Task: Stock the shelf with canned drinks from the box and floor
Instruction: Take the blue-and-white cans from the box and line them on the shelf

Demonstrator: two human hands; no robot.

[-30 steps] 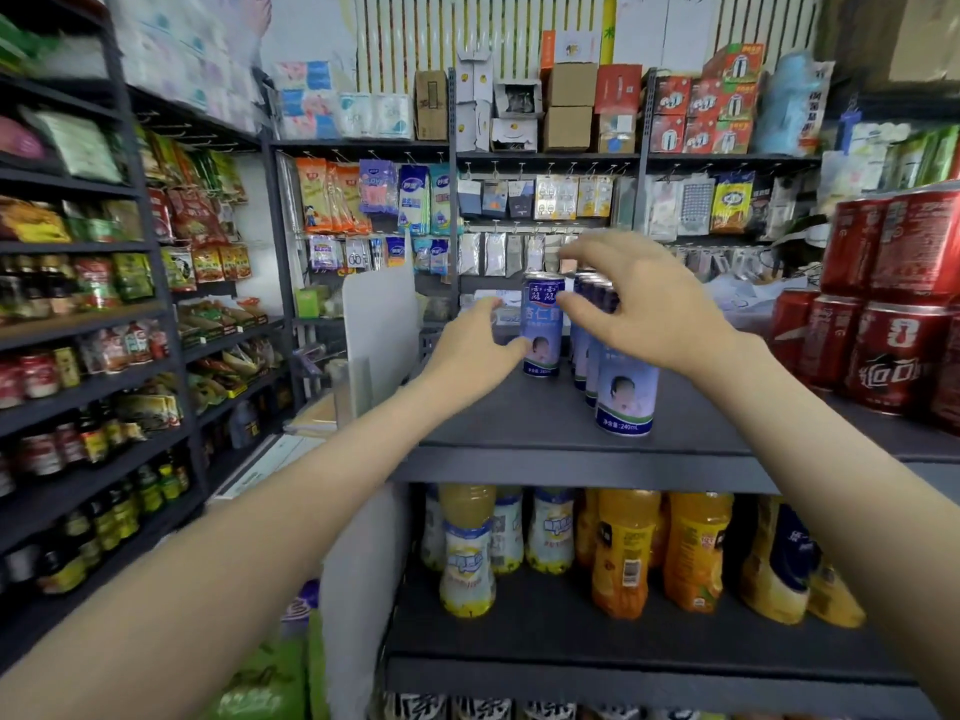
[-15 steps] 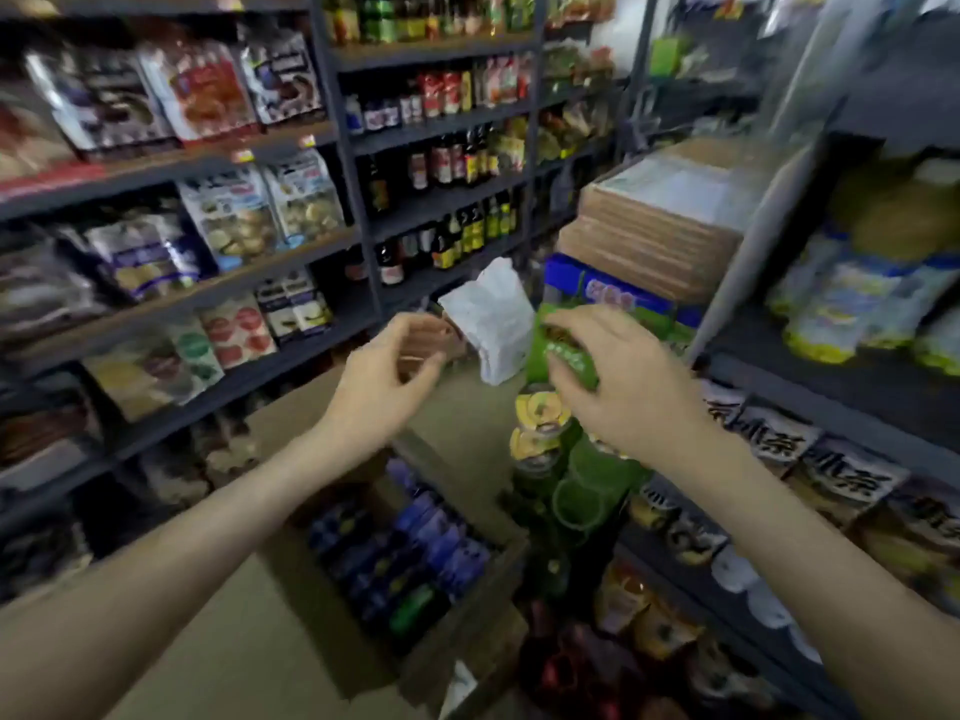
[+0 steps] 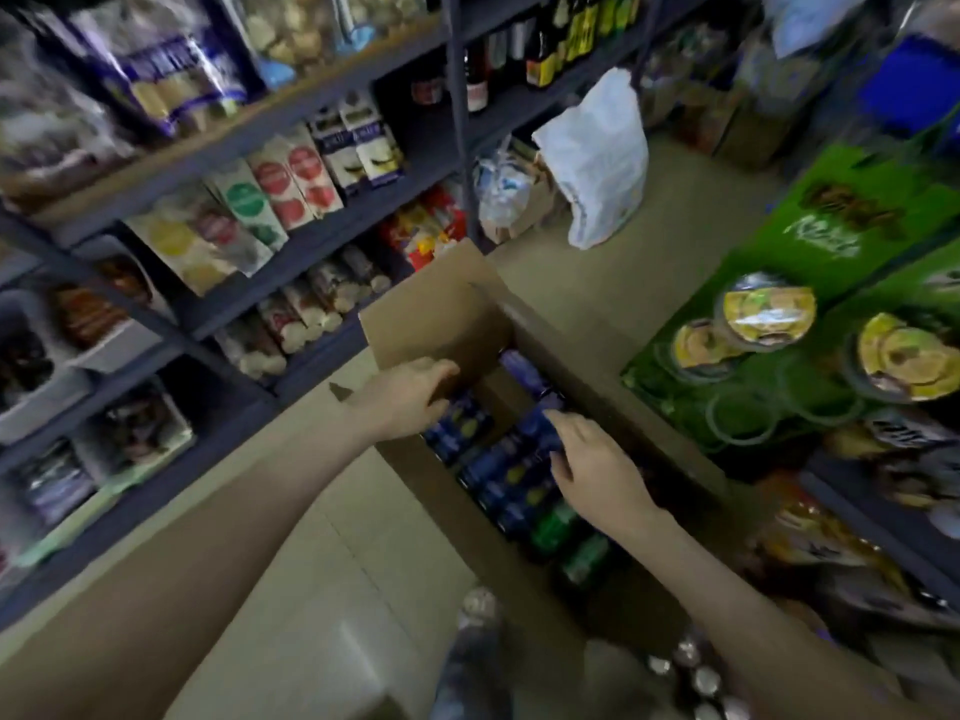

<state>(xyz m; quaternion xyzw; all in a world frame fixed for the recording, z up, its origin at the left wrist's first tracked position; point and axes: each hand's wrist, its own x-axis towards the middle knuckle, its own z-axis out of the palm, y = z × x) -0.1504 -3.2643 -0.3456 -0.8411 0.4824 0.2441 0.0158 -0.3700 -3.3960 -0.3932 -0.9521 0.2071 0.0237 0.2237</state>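
Nearest to us, at 5 o'clock, a cluster of silver can tops (image 3: 698, 678) stands on the tiled floor (image 3: 332, 563), just beside the near end of the cardboard box (image 3: 582, 356). At 6 o'clock there is a blurred pack we cannot identify.

Both our forearms reach forward into the open box in the middle of the view. It holds blue cans (image 3: 498, 470) lying in rows, with a few green cans (image 3: 558, 527) at its near end.

Our right hand (image 3: 597, 470) is over the blue cans, fingers fairly straight and thumb apart, the fingertips (image 3: 553, 423) touching one can; it is not wrapped round anything. Our left hand (image 3: 410, 402) hangs at the box's 9 o'clock wall, under the raised flap (image 3: 431, 314), fingers loosely curved over the cans. Blur keeps us from telling whether it grips one.

At 3 o'clock, past the box, green cartons (image 3: 831, 226) carry round lidded bowls (image 3: 763, 309).

From 8 to 11 o'clock dark shelving (image 3: 311, 132) holds packets and bottles.

Farthest, at 1 o'clock, a white plastic bag (image 3: 597, 153) sits on the floor.
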